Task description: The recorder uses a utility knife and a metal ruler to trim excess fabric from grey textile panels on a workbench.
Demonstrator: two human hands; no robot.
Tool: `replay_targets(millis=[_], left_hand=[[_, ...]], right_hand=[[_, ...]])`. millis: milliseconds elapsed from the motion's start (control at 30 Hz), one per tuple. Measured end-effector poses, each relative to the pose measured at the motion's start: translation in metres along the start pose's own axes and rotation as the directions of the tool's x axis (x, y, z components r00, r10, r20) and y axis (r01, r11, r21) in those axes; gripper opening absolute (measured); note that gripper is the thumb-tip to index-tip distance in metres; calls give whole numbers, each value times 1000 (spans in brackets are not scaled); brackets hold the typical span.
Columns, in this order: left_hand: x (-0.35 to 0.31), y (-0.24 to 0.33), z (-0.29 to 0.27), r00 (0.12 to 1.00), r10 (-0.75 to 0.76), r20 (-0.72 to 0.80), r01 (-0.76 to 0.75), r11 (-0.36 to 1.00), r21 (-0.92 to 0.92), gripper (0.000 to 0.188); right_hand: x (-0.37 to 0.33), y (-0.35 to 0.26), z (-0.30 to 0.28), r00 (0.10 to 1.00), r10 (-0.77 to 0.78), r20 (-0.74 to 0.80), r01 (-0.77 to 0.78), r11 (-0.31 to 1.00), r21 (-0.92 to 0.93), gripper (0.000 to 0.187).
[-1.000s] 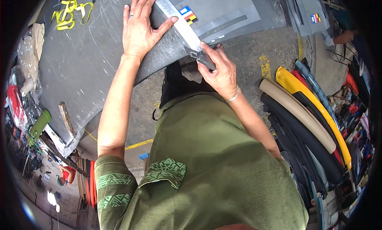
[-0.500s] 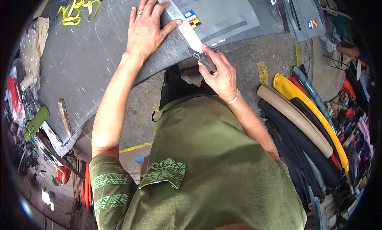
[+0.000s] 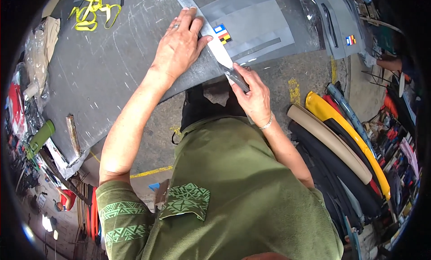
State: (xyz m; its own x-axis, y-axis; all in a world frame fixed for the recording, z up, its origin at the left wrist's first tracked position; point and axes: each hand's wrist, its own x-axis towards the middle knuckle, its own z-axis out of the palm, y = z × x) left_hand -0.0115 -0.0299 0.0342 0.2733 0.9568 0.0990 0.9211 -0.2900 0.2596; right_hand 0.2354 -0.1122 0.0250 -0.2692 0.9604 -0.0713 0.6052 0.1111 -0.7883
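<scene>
A long metal ruler (image 3: 217, 45) lies slantwise on the dark work table, along the left edge of a grey fabric panel (image 3: 265, 24) that bears a small colourful flag patch (image 3: 222, 33). My left hand (image 3: 179, 46) presses down on the ruler, fingers apart and slightly bent, thumb resting toward its right edge. At the ruler's near end, by the table's front edge, my right hand (image 3: 255, 96) grips a utility knife (image 3: 239, 79) with a dark handle. Its tip is close against the ruler; whether the blade touches the fabric cannot be made out.
Yellow strapping (image 3: 92, 13) lies in a tangle at the table's far left. A second grey panel (image 3: 336, 24) hangs by the right corner. Rolls of material, including a yellow roll (image 3: 345, 138) and a beige roll (image 3: 330, 143), stand on the right. Another person's arm (image 3: 388, 64) shows at far right.
My left hand has shifted along the ruler toward me, its fingers more bent. My right hand, with the knife, has come slightly nearer to me, at the table edge. The view has shifted a little.
</scene>
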Motion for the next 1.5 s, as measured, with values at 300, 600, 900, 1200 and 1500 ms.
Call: replay_targets(millis=[300,600,900,1200,1500], left_hand=[[-4,-2,1,999,17,28,-18,1000,26,60],[-8,6,1,997,-27,67,21,995,93,63],[-4,7,-7,993,-40,113,35,998,51,63],[-3,7,-6,992,-50,115,43,997,66,63],[-4,8,-5,997,-22,69,18,998,56,60]], right_hand=[[11,-5,-30,995,102,10,-102,994,-42,40],[62,-38,-24,992,-95,78,102,989,-102,47],[102,-61,5,994,9,111,2,996,-94,48],[108,-63,7,993,3,118,16,987,-159,47],[109,-56,11,994,-66,90,82,978,-191,53]])
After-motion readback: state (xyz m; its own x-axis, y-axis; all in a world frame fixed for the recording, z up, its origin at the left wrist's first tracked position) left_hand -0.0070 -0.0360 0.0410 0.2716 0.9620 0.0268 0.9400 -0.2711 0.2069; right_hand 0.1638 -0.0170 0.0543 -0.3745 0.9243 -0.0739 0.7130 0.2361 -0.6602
